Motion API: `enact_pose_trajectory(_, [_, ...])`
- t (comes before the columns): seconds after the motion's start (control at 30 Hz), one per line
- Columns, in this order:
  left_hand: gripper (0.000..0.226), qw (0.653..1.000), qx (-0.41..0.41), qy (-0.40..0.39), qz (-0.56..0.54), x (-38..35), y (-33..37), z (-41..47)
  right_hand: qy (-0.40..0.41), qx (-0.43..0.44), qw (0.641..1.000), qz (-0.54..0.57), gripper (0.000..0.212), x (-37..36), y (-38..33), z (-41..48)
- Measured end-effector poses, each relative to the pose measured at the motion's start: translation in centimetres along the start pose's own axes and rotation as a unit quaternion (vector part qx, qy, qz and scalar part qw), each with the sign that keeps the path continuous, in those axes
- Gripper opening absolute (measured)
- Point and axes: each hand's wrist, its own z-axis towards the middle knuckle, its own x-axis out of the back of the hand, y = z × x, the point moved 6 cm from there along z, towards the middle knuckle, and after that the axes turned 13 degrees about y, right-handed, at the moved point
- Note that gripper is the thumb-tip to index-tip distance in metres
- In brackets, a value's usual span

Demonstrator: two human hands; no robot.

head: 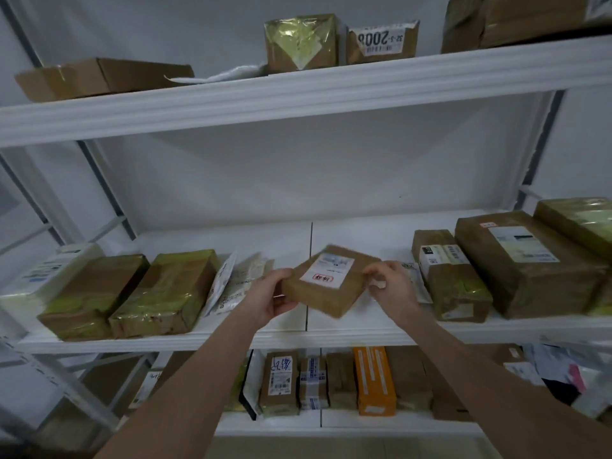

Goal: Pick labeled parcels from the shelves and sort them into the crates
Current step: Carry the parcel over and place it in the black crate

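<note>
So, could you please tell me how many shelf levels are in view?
3: top shelf, middle shelf behind the held parcel, bottom shelf below; more may lie out of frame.

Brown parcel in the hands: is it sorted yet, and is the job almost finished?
Not nearly. Done: cannot tell, since no crate is in view. In hand: the left hand and right hand grip the brown parcel, tilted, label up, over the middle shelf. Left: it has yet to reach a crate, and many parcels wait on the shelves, such as the orange box below and the long parcel at the right.
</note>
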Motion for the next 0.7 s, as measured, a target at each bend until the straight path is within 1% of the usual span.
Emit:
enact_pose_trajectory(0.07, [0.028,0.999,-0.029,0.015,-0.010,0.0,-0.3,0.3,0.004,-0.068,0.997,0.027,0.031,0.0,0.9,-0.2])
enact_pose_trajectory(0.1, [0.029,0.999,-0.035,0.019,-0.014,0.0,-0.5,0.4,-0.003,-0.116,0.992,0.054,0.032,0.0,1.3,-0.5])
enact_pose_trajectory(0.17, [0.033,0.999,-0.037,0.016,-0.007,-0.4,-0.9,0.4,-0.052,-0.226,0.962,0.143,0.040,-0.6,1.8,-1.5])
enact_pose_trajectory(0.2, [0.034,0.999,-0.038,0.013,-0.001,-0.6,-1.2,0.4,-0.086,-0.266,0.943,0.180,0.040,-1.0,1.7,-2.0])
enact_pose_trajectory(0.23, [0.034,0.999,-0.039,0.008,0.002,-0.8,-1.3,0.4,-0.116,-0.287,0.931,0.194,0.039,-1.3,1.5,-2.5])
enact_pose_trajectory(0.3, [0.034,0.999,-0.039,-0.004,0.004,-1.3,-1.6,0.4,-0.145,-0.300,0.921,0.201,0.036,-1.7,1.4,-2.8])
enact_pose_trajectory(0.43, [0.033,0.998,-0.049,-0.006,0.032,-1.7,-1.8,0.4,-0.110,-0.324,0.905,0.253,0.038,-2.0,1.8,-2.5])
enact_pose_trajectory(0.57, [0.033,0.984,-0.137,0.039,0.102,-1.5,-0.8,0.3,-0.097,-0.309,0.908,0.265,0.044,-1.5,1.6,-2.0])
enact_pose_trajectory(0.63, [0.036,0.973,-0.186,0.059,0.126,-1.5,-0.2,0.3,-0.099,-0.306,0.908,0.268,0.048,-1.4,1.3,-2.0])
enact_pose_trajectory(0.7, [0.039,0.962,-0.214,0.078,0.151,-1.6,0.0,0.3,-0.097,-0.301,0.911,0.266,0.052,-1.6,1.2,-2.0])
